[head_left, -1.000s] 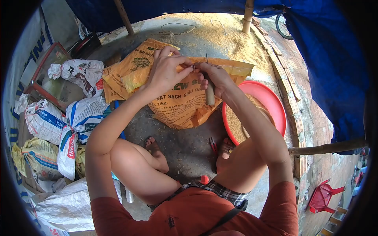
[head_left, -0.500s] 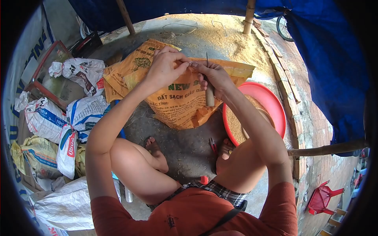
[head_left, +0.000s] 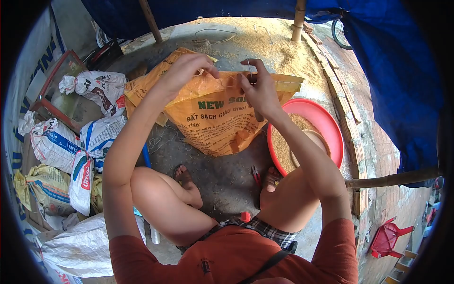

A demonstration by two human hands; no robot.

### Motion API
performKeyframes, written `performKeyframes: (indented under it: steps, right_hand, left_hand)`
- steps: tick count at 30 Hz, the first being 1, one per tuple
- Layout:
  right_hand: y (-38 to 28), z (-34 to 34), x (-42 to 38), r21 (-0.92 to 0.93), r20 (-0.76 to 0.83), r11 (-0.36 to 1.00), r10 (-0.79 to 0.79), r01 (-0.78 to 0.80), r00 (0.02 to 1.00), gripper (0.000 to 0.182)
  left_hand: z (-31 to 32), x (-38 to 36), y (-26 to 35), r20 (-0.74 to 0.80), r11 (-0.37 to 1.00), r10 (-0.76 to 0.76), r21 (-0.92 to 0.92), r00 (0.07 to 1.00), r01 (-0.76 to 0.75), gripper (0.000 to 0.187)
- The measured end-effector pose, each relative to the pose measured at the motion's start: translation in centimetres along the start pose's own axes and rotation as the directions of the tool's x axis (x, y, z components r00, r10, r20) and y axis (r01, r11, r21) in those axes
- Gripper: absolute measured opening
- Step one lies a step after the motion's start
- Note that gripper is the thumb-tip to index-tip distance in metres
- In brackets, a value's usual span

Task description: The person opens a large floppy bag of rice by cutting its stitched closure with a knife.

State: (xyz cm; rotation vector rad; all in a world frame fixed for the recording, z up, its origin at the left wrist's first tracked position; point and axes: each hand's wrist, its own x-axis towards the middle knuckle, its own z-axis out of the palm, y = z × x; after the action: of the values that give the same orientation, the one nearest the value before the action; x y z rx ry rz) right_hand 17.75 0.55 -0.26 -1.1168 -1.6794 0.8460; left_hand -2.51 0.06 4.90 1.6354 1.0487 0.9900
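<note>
Left hand [head_left: 187, 71] pinches the orange sack [head_left: 222, 118] by its top edge; right hand [head_left: 260, 92] grips a needle [head_left: 248, 66]. Sack looks floppy and light, best held along that rim.

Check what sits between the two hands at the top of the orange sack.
Head view: between the left hand and right hand lies only the bunched top edge of the orange printed woven sack, with a thin thread across it.
</note>
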Motion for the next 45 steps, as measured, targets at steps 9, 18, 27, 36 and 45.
performKeyframes:
  steps: [9, 18, 27, 36, 45]
  right_hand:
    - [1.7, -1.2, 1.4, -0.054, 0.057, 0.998, 0.02, -0.017, 0.998, 0.024]
    - [1.7, -1.7, 1.5, -0.117, 0.073, 0.993, 0.02, -0.011, 0.997, 0.018]
    - [1.1, -0.9, 0.9, -0.117, 0.121, 0.991, -0.053, 0.067, 0.991, 0.018]
    - [1.4, -1.5, 0.8, -0.138, 0.179, 0.986, -0.066, 0.092, 0.982, 0.015]
    - [2.2, -1.3, 1.1, -0.186, 0.152, 0.97, -0.128, 0.155, 0.98, 0.017]
  left_hand:
    - [-6.5, -2.6, 1.8, -0.08, 0.965, 0.127, -0.222, 0.989, -0.142, 0.016]
    - [-10.9, -7.5, 4.0, 0.314, 0.757, -0.291, 0.653, 0.904, 0.017, 0.028]
    - [-4.6, 0.5, -0.2, 0.065, 0.886, 0.181, 0.422, 0.981, -0.191, 0.036]
    - [-0.2, 5.5, -4.6, 0.174, 0.774, -0.277, 0.623, 0.945, 0.113, 0.07]
    - [-5.9, 4.6, -4.2, 0.189, 0.769, -0.236, 0.636, 0.953, 0.064, 0.039]
